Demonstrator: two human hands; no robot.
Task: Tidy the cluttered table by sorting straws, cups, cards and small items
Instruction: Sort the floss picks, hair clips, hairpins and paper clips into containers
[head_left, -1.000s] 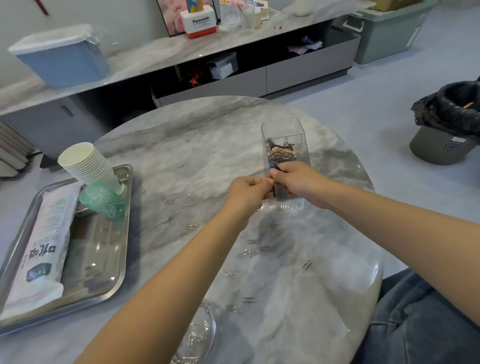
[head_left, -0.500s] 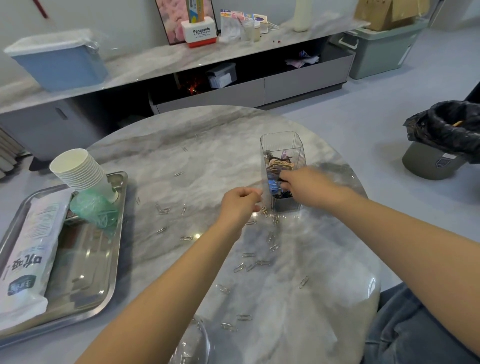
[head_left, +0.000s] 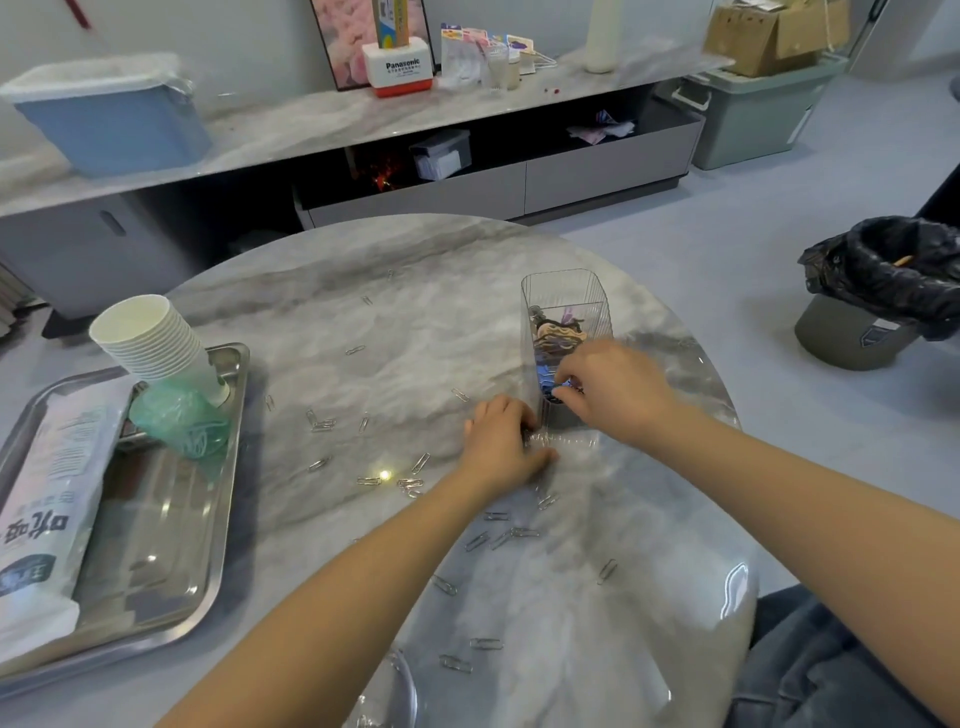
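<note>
Round marble worktop (head_left: 415, 322) strewn with paper clips (head_left: 410, 483), clear ribbed holder (head_left: 566, 296) of small items upright right of centre, right hand (head_left: 613, 389) fingers curled against its near wall, left hand (head_left: 498, 441) fingers curled at its base, grasp unclear, paper cups (head_left: 156, 343) on steel tray (head_left: 156, 597) at left.

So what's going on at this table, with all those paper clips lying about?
A person is tidying a round marble table. Their right hand reaches against the clear box of small items, fingers curled at something blue. The left hand is down on the table at the box's base, fingers curled; what it holds, if anything, is hidden. Many paper clips lie scattered over the tabletop. On the left, a metal tray holds stacked paper cups and a white packet.
</note>
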